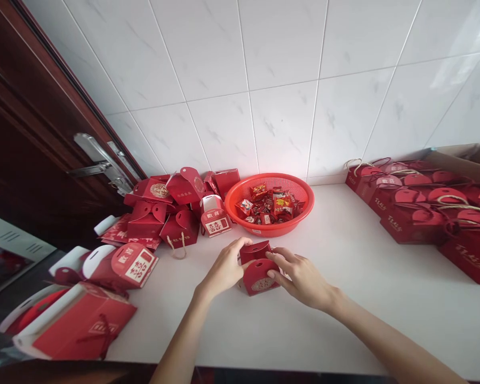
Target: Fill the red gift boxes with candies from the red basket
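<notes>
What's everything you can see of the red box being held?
The red gift box looks like folded card. Its rounded front flap has a hole and a pale round pattern; its top seems open. It stands upright on the white countertop before the colander, left grip and right grip touching it.

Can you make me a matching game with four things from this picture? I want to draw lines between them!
1. basket
2. door handle
3. wall
4. right hand

A. silver
B. touching a small red box
C. holding wrapped sweets
D. covered in whitish tiles

Right pairs: 1-C, 2-A, 3-D, 4-B
</notes>
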`<control>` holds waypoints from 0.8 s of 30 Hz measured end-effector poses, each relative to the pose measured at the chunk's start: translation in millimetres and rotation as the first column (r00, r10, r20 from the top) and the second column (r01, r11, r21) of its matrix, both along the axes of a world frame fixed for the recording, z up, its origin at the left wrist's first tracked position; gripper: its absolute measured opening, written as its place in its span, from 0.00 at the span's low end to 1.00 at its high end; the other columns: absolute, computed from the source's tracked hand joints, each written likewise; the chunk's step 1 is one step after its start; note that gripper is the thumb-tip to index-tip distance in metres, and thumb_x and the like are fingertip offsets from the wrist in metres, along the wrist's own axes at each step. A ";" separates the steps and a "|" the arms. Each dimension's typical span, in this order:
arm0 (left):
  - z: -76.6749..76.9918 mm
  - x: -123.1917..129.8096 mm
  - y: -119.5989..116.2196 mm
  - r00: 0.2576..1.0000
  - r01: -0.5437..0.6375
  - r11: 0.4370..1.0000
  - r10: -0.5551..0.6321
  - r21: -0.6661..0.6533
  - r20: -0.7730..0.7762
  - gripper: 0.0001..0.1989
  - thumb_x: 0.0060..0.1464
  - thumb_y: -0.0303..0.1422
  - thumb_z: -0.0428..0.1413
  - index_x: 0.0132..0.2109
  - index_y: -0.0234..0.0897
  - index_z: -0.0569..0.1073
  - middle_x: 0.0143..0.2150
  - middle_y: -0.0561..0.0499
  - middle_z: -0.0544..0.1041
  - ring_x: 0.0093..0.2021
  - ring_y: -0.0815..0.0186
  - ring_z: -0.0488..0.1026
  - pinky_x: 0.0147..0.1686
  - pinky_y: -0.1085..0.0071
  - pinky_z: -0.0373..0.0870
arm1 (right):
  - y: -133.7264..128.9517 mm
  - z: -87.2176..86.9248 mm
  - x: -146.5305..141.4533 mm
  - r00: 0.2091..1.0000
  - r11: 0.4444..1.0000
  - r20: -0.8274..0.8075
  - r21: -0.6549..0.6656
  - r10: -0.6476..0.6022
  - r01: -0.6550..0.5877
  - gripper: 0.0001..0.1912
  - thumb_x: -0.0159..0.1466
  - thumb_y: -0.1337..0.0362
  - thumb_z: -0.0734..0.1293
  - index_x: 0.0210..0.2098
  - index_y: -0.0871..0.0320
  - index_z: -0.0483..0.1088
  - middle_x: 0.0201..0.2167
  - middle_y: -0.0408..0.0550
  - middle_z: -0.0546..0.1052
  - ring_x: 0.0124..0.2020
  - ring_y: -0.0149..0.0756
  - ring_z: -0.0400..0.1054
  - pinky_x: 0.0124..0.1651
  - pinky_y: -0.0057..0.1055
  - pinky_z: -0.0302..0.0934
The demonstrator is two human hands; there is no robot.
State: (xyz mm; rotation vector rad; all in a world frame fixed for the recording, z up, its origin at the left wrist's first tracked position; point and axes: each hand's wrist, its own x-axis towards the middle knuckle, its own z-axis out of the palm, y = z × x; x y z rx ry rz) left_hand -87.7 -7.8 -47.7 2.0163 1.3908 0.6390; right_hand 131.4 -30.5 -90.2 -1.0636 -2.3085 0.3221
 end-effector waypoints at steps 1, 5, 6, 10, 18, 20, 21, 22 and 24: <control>-2.6 -1.0 -0.5 1.000 0.000 1.000 0.000 -0.002 0.020 0.15 0.56 0.36 0.57 0.50 0.41 0.69 0.52 0.46 0.77 0.51 0.57 0.75 0.51 0.61 0.72 | -0.2 -0.2 -0.3 1.000 1.000 -0.006 -0.007 0.004 -0.004 0.20 0.73 0.56 0.54 0.57 0.58 0.66 0.53 0.61 0.73 0.38 0.40 0.76 0.41 0.39 0.70; -12.0 -2.8 -1.6 0.995 -0.031 0.999 0.029 0.024 0.094 0.14 0.62 0.44 0.52 0.50 0.42 0.69 0.51 0.46 0.76 0.51 0.58 0.74 0.53 0.59 0.71 | -0.2 1.3 2.3 0.998 0.996 -0.063 -0.078 0.030 -0.035 0.22 0.73 0.53 0.54 0.59 0.58 0.65 0.54 0.60 0.72 0.36 0.37 0.75 0.42 0.38 0.70; -13.5 -2.6 -2.1 0.993 -0.031 0.999 0.027 0.034 0.111 0.15 0.62 0.45 0.52 0.49 0.42 0.69 0.50 0.46 0.76 0.52 0.58 0.74 0.53 0.60 0.71 | 0.0 2.0 3.8 0.995 0.993 -0.090 -0.107 0.038 -0.048 0.23 0.73 0.52 0.55 0.60 0.57 0.64 0.55 0.60 0.71 0.36 0.36 0.74 0.43 0.38 0.70; -13.2 -1.2 -5.4 0.986 0.014 0.999 -0.019 0.036 0.167 0.17 0.64 0.46 0.48 0.48 0.40 0.72 0.51 0.46 0.75 0.55 0.59 0.72 0.54 0.63 0.69 | 2.1 4.4 9.9 0.967 0.966 -0.247 -0.227 0.066 -0.123 0.23 0.73 0.51 0.54 0.58 0.55 0.66 0.56 0.57 0.71 0.42 0.37 0.73 0.47 0.37 0.69; -19.0 -1.9 -4.8 0.986 0.035 0.999 -0.036 0.010 0.163 0.16 0.57 0.42 0.57 0.50 0.40 0.72 0.52 0.47 0.76 0.55 0.58 0.72 0.57 0.61 0.68 | 19.0 -8.2 14.0 0.858 0.826 -0.466 -0.555 -0.214 -0.096 0.26 0.70 0.48 0.57 0.55 0.61 0.65 0.37 0.51 0.77 0.29 0.36 0.74 0.38 0.37 0.70; -21.1 -1.8 -2.7 0.984 0.046 0.999 -0.045 -0.003 0.170 0.16 0.57 0.42 0.58 0.50 0.40 0.73 0.53 0.47 0.76 0.55 0.58 0.72 0.56 0.61 0.69 | 22.9 -13.4 13.9 0.873 0.786 -0.435 -0.610 -0.219 -0.107 0.24 0.69 0.52 0.59 0.58 0.62 0.63 0.34 0.50 0.77 0.29 0.38 0.75 0.37 0.38 0.70; -21.2 -1.6 -1.7 0.983 0.054 0.998 -0.051 -0.012 0.176 0.17 0.56 0.42 0.59 0.50 0.40 0.73 0.53 0.46 0.76 0.55 0.57 0.72 0.55 0.61 0.70 | 24.3 -15.5 13.9 0.885 0.775 -0.413 -0.624 -0.213 -0.105 0.23 0.67 0.55 0.60 0.58 0.62 0.63 0.34 0.50 0.77 0.29 0.38 0.75 0.36 0.37 0.69; -20.7 -1.5 -0.8 0.982 0.061 0.998 -0.056 -0.022 0.182 0.17 0.55 0.42 0.59 0.49 0.40 0.74 0.54 0.46 0.75 0.55 0.57 0.72 0.55 0.61 0.70 | 25.5 -17.2 13.9 0.897 0.771 -0.391 -0.629 -0.206 -0.097 0.21 0.66 0.58 0.61 0.56 0.61 0.64 0.35 0.50 0.78 0.29 0.37 0.74 0.35 0.36 0.69; -18.4 -1.1 0.5 0.980 0.070 0.997 -0.061 -0.041 0.187 0.16 0.54 0.41 0.61 0.48 0.40 0.75 0.55 0.46 0.75 0.55 0.57 0.73 0.55 0.62 0.70 | 27.6 -19.2 14.6 0.914 0.779 -0.353 -0.623 -0.200 -0.070 0.15 0.62 0.62 0.63 0.48 0.60 0.70 0.37 0.50 0.77 0.28 0.35 0.73 0.33 0.33 0.67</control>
